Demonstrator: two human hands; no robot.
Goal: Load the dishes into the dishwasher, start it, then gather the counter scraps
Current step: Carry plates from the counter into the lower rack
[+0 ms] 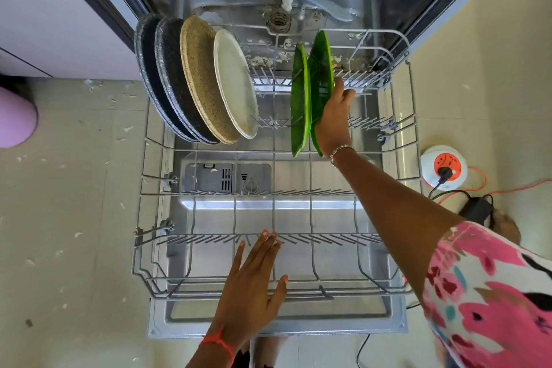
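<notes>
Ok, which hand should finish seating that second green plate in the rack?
Right: the right hand grips that green plate in the rack; the left hand is open over the rack's front.

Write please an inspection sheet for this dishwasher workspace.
Surface: open dishwasher door with the lower rack pulled out over it.
Job's things: on edge at back left, dark plate, second dark plate, tan plate, white plate; further right, left green plate and right green plate.
Clutter: white scraps under the rack's back; more on the floor tiles.
Grips: right grip holds the right green plate; left grip open above the rack's front.
Cables: orange cord and black plug at a round socket reel; black adapter beside it.
Surroundings: pale cabinet at left; pink object on the floor.
</notes>
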